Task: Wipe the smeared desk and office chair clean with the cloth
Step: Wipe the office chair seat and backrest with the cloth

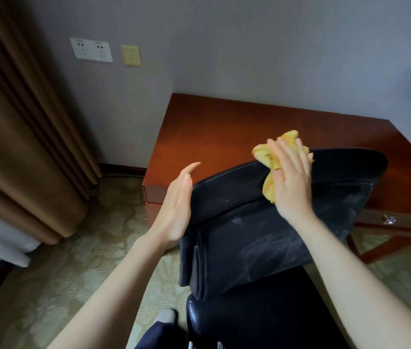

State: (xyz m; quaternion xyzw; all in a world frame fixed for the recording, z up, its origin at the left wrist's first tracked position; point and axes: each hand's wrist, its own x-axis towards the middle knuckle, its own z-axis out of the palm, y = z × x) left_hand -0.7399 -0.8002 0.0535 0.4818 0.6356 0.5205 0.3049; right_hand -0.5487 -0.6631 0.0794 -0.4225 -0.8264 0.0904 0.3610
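chair [249, 238]: black leather-like cover, smooth, dulled by pale dusty smears.
cloth [267, 157]: on the chair's top edge, soft yellow fabric, crumpled, matt.
tabletop [212, 127]: behind the chair, red-brown wood, polished smooth.
drawer knob [388, 219]: right of the chair, shiny metal.
curtain [23, 147]: left of the chair, heavy brown cloth, matt.
floor [73, 260]: under the chair, pale patterned carpet.

Hotel-style room: curtain [23, 147], desk [224, 127], carpet [73, 260]

Dim, soft indoor light, palest on the wall [237, 46] above the counter [212, 137]. Dull sheen across the counter's left part. Slight motion blur near its front edge; wide-angle bowing far left of it.
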